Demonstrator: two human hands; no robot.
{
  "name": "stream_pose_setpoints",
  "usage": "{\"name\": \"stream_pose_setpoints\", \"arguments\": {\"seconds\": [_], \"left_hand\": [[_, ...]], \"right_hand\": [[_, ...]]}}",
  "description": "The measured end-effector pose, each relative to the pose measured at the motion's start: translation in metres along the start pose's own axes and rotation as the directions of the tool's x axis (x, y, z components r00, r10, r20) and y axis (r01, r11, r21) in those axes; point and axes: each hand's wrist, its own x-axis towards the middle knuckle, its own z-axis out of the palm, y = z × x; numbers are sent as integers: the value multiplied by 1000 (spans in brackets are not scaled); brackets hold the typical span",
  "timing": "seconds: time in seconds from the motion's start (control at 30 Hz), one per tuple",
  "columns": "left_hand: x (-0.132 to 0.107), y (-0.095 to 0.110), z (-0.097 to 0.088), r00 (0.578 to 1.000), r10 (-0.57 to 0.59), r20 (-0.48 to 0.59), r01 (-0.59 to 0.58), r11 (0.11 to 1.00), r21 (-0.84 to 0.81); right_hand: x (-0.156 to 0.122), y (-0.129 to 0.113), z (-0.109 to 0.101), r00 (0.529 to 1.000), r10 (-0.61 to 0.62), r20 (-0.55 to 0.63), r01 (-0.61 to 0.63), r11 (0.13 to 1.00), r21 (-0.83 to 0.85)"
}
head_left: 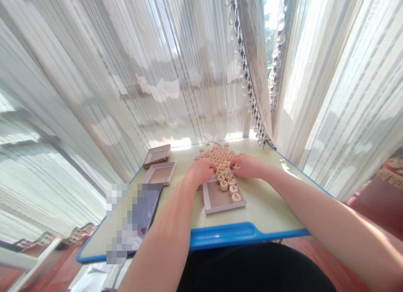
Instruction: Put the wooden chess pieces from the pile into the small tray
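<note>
Round wooden Chinese chess pieces [217, 152] lie in a loose pile on the table, many with red characters. Close in front of me is a shallow open box [211, 199]. Along its far and right sides sit several pieces with dark characters [233, 189], some of them stacked. My left hand [203, 171] is at the box's far left corner, fingers curled at the pile's near edge. Opposite it, my right hand [244, 164] has its fingertips drawn together beside the pile, just beyond the box's far right corner. What either hand pinches is too small to tell.
To the left lie an open box tray [160, 173] and another box [157, 154] behind it. A dark flat object [154, 201], partly pixelated, rests at the table's left. A blue rim [223, 235] edges the table. Sheer curtains [189, 73] hang behind.
</note>
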Motion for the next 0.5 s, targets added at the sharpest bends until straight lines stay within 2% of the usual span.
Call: {"name": "stream_pose_setpoints", "arguments": {"seconds": [0.23, 0.3, 0.37, 0.43, 0.5], "left_hand": [[0, -2, 1, 999, -39, 16, 39, 999, -24], [0, -2, 1, 999, -34, 8, 35, 999, -28], [0, -2, 0, 999, -34, 0, 34, 999, -29], [-1, 0, -1, 999, -36, -1, 36, 999, -32], [-2, 1, -2, 1000, -31, 6, 31, 999, -34]], "right_hand": [[0, 2, 2, 998, 63, 21, -64, 998, 16], [0, 1, 0, 995, 104, -10, -104, 995, -8], [-1, -4, -5, 986, 140, -89, -142, 990, -15], [-6, -15, -12, 983, 78, -164, -73, 997, 34], [-12, -31, -18, 981, -109, -162, 131, 983, 132]]}}
